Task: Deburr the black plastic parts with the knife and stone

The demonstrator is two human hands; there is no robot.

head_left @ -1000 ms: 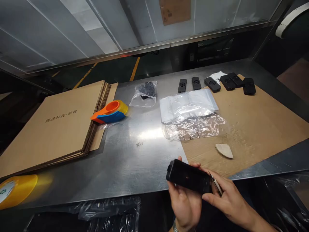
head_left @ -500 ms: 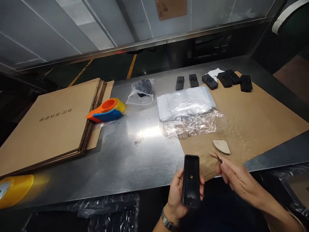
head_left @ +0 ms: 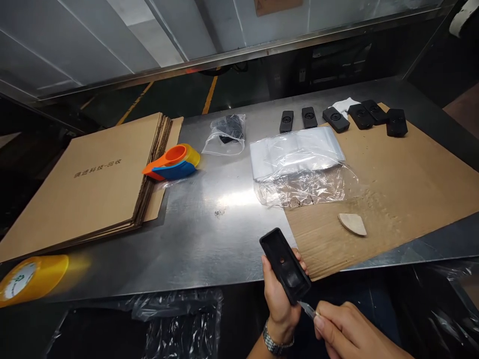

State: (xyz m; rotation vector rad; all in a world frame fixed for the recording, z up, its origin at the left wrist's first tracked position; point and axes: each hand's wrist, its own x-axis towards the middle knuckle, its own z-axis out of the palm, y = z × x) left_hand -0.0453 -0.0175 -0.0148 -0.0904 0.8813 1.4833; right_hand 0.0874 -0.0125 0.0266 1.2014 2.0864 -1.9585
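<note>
At a steel workbench partly covered by a cardboard sheet, the left hand grips a black plastic case at the near edge. The case, upright half a second ago, now tilts left. The right hand, which hovered apart before, has dropped below and pinches a thin metal blade against the case's lower end.
</note>
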